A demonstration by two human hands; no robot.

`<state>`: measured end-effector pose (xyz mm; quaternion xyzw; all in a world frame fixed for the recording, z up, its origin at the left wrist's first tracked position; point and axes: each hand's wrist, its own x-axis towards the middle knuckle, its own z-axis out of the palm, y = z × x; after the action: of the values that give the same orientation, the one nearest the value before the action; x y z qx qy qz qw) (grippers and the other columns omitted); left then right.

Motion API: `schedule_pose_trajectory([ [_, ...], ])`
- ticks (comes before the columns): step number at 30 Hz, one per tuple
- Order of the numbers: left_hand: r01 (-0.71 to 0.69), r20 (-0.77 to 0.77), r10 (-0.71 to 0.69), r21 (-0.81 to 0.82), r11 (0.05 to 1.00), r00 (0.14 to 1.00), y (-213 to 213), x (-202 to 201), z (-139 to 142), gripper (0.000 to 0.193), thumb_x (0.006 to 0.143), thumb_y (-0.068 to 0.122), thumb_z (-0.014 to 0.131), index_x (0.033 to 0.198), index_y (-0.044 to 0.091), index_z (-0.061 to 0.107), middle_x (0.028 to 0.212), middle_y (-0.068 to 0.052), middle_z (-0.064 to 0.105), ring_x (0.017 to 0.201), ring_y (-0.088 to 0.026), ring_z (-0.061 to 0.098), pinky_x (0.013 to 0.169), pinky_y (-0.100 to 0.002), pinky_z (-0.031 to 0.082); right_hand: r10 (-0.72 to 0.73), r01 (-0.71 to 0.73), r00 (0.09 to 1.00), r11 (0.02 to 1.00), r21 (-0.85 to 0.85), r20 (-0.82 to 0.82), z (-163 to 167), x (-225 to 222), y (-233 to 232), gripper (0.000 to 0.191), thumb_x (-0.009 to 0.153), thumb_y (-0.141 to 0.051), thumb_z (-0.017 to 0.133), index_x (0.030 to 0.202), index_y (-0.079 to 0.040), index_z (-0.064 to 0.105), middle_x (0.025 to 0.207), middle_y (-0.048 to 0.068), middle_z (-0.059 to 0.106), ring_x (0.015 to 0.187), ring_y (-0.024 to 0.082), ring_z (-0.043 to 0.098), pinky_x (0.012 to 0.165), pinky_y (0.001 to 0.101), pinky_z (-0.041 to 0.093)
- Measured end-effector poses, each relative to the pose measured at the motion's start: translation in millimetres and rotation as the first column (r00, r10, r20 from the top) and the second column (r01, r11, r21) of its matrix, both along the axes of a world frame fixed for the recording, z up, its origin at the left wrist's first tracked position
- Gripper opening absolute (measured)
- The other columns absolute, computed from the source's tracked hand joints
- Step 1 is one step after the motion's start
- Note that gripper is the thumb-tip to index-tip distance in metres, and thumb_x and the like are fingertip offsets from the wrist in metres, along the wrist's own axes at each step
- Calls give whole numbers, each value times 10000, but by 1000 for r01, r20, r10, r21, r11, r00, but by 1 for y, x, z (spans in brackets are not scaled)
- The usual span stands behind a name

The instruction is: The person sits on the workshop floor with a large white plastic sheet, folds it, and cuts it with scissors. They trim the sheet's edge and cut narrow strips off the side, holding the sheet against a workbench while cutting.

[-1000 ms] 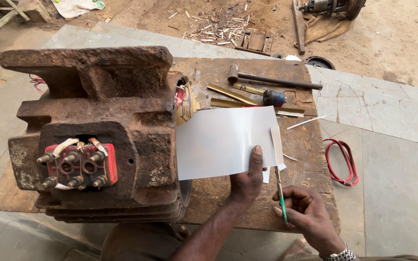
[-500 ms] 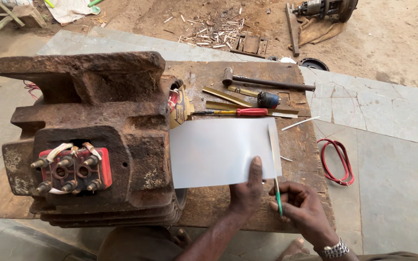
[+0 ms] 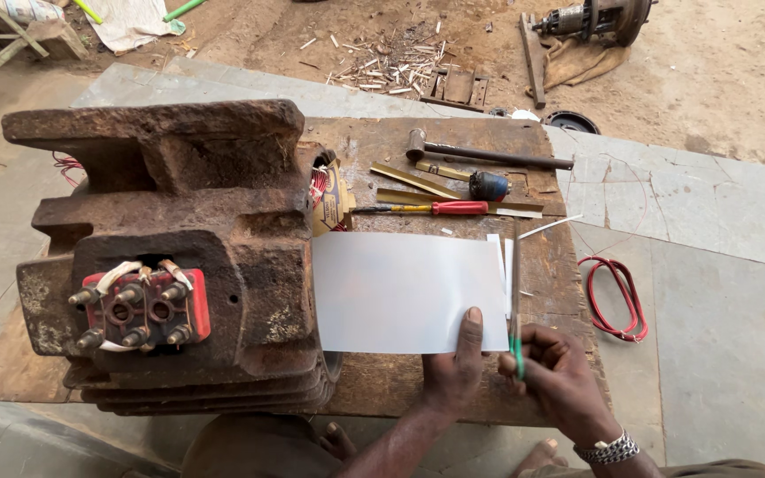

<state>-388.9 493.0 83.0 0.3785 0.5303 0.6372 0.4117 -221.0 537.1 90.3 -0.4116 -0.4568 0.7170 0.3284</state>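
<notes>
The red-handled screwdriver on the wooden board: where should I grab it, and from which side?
Probably by its red handle, the thick end of the red-handled screwdriver, coming down from above. It lies flat on the wooden board, thin shaft pointing left toward the rusty motor housing. The white sheet sits just below it, so above is the freest side.

The motor housing [image 3: 170, 257] was rough, rusted cast metal. Beside it lay a smooth, matt white sheet [image 3: 409, 290] on a worn wooden board [image 3: 382, 389]; the screwdriver [image 3: 427, 209] handle beyond looked glossy red plastic.

Left hand [image 3: 453, 376] pins white sheet [image 3: 405, 292]; right hand [image 3: 555, 372] holds scissors [image 3: 515, 301].
</notes>
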Motion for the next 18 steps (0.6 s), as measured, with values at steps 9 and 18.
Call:
schedule_pose_trajectory([
  [9,67,40,-64,-58,996,997,-11,-6,6,465,1018,398,566,1217,-19,616,1066,-166,680,972,-260,678,807,-371,587,-125,128,991,989,68,-53,11,-9,6,357,836,-60,788,1140,91,680,942,105,747,794,125,686,657,264,565],
  [18,-239,-53,247,127,963,968,45,-50,10,516,1050,386,545,1328,-48,533,1202,-168,642,1128,-271,653,934,-387,560,33,-31,990,999,-16,138,31,4,-20,411,736,-119,825,1093,57,725,767,86,723,635,146,668,552,301,556],
])
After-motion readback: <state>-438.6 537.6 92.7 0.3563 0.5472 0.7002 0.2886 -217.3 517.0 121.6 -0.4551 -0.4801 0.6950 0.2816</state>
